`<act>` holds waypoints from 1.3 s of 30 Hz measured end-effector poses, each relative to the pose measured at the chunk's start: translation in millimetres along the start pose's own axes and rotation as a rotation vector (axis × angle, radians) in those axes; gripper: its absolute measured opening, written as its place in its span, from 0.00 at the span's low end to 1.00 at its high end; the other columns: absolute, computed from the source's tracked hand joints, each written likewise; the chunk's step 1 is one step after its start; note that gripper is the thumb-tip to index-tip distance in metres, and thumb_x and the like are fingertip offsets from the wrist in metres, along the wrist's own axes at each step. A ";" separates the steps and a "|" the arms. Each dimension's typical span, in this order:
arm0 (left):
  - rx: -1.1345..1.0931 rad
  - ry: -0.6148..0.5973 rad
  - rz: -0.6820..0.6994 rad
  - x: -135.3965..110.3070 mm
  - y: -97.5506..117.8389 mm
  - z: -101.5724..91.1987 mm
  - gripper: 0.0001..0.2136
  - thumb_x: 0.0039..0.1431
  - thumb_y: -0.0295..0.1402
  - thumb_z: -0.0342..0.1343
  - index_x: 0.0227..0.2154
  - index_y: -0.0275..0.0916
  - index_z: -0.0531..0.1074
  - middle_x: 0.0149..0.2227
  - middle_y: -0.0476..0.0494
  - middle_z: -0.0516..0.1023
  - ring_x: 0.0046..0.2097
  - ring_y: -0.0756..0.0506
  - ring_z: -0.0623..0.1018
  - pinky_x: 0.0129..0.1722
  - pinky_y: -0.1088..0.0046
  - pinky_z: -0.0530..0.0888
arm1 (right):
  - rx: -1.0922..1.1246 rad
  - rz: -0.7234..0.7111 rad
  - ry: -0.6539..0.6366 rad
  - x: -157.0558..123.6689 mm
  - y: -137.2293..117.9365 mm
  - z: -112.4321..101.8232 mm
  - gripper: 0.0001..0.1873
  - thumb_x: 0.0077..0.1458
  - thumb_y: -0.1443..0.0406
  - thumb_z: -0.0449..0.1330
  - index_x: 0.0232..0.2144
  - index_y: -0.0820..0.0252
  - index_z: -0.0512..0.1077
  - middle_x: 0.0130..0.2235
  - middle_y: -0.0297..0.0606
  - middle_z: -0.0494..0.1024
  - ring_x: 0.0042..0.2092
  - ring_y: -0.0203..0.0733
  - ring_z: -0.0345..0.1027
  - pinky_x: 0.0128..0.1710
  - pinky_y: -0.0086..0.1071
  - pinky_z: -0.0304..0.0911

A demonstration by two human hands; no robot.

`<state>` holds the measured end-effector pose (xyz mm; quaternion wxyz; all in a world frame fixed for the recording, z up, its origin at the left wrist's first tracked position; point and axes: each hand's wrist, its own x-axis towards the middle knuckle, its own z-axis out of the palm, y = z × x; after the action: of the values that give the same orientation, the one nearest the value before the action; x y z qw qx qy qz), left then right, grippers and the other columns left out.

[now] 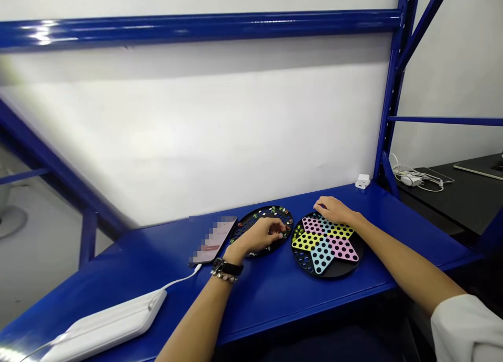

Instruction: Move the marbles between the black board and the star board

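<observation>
My left hand (264, 233) is over a round black tray (251, 255) with coloured glass marbles round its rim. Its fingers are curled and pressed together; whatever they pinch is too small to make out. At the far edge of a Chinese checkers board (341, 268) is my right hand (334, 209), its fingers bent together and their tips partly hidden. The board bears a pink, yellow and light-blue star full of black holes. Yellow-green marbles (297, 233) and blue marbles (304, 259) lie in the sections on its left side.
A phone (214, 241) with a white cable lies left of the tray. Nearer on the blue table (267, 294) is a white power bank (110, 322). White charger plugs (362, 181) stand at the back right. A blue metal frame (387, 105) rises behind.
</observation>
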<state>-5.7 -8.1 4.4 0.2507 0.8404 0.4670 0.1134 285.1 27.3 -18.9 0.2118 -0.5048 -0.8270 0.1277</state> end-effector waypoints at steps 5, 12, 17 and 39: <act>0.046 0.136 -0.019 -4.3 10.4 -8.8 0.17 0.59 0.46 0.50 0.35 0.41 0.78 0.37 0.44 0.81 0.39 0.42 0.77 0.40 0.69 0.70 | 0.047 0.005 -0.009 1.2 2.4 -0.5 0.20 0.67 0.56 0.47 0.39 0.56 0.76 0.40 0.42 0.77 0.42 0.46 0.70 0.43 0.36 0.62; 0.056 0.028 -0.070 -14.9 1.9 -23.8 0.18 0.57 0.48 0.50 0.32 0.40 0.78 0.30 0.47 0.80 0.33 0.45 0.75 0.33 0.72 0.68 | 0.052 0.003 -0.010 0.4 1.1 -1.2 0.22 0.68 0.55 0.45 0.37 0.57 0.76 0.40 0.42 0.77 0.41 0.45 0.70 0.43 0.35 0.62; 0.052 -0.138 -0.143 -22.9 -9.2 -29.7 0.15 0.49 0.46 0.57 0.33 0.42 0.79 0.33 0.47 0.81 0.36 0.44 0.78 0.35 0.73 0.70 | 0.059 0.000 -0.023 -0.8 -1.1 -1.3 0.23 0.68 0.54 0.44 0.34 0.57 0.75 0.39 0.42 0.77 0.40 0.45 0.70 0.41 0.35 0.61; -0.061 -0.212 -0.125 -16.2 -6.8 -17.2 0.16 0.50 0.48 0.59 0.33 0.41 0.79 0.34 0.46 0.81 0.36 0.44 0.77 0.35 0.73 0.70 | 0.043 0.002 -0.021 1.1 -0.3 -0.2 0.22 0.66 0.52 0.47 0.37 0.56 0.76 0.39 0.42 0.78 0.42 0.47 0.71 0.41 0.35 0.62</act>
<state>-26.7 -13.4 16.1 0.3309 0.8088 0.4856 0.0221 284.5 28.1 -18.3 0.2135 -0.4996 -0.8258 0.1509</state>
